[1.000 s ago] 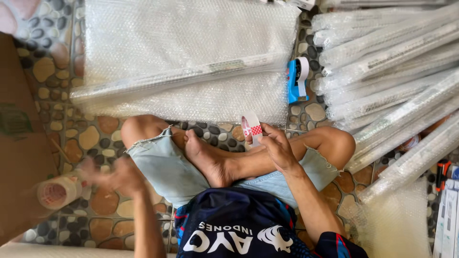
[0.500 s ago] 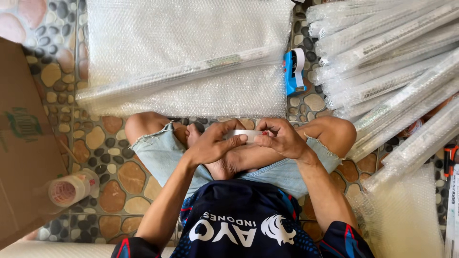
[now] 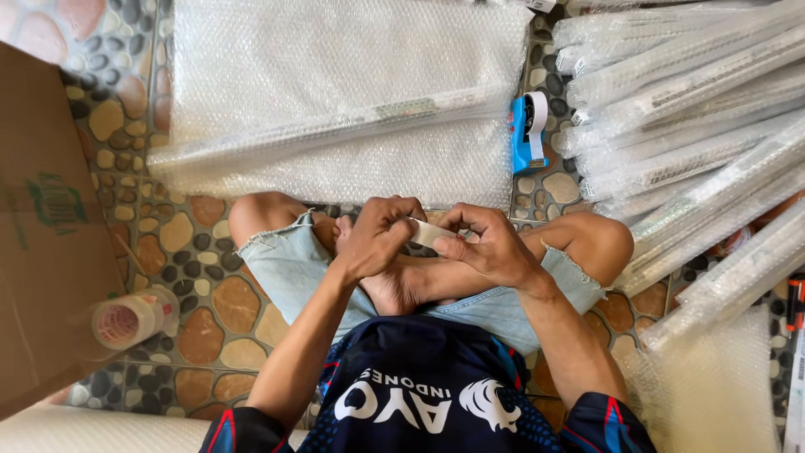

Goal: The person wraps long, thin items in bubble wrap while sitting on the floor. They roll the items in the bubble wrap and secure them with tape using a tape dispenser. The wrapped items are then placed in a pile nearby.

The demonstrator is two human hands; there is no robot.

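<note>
I sit cross-legged on a pebble-patterned floor. My left hand (image 3: 377, 237) and my right hand (image 3: 486, 246) meet over my lap, both pinching a small white strip of tape or label (image 3: 426, 232) between their fingertips. Just beyond my knees lies a long thin item (image 3: 335, 126) wrapped in bubble wrap, resting on a spread sheet of bubble wrap (image 3: 335, 59). A blue tape dispenser (image 3: 528, 132) with a white roll stands to the right of that sheet.
A pile of long bubble-wrapped items (image 3: 696, 126) fills the right side. A brown cardboard box (image 3: 42, 235) stands at the left, with a tape roll (image 3: 126, 319) beside it. More bubble wrap (image 3: 721, 394) lies at lower right.
My left hand came in from the tape roll at the left and joined my right hand over my lap. Both now hold the white strip, which the right hand held alone before.
</note>
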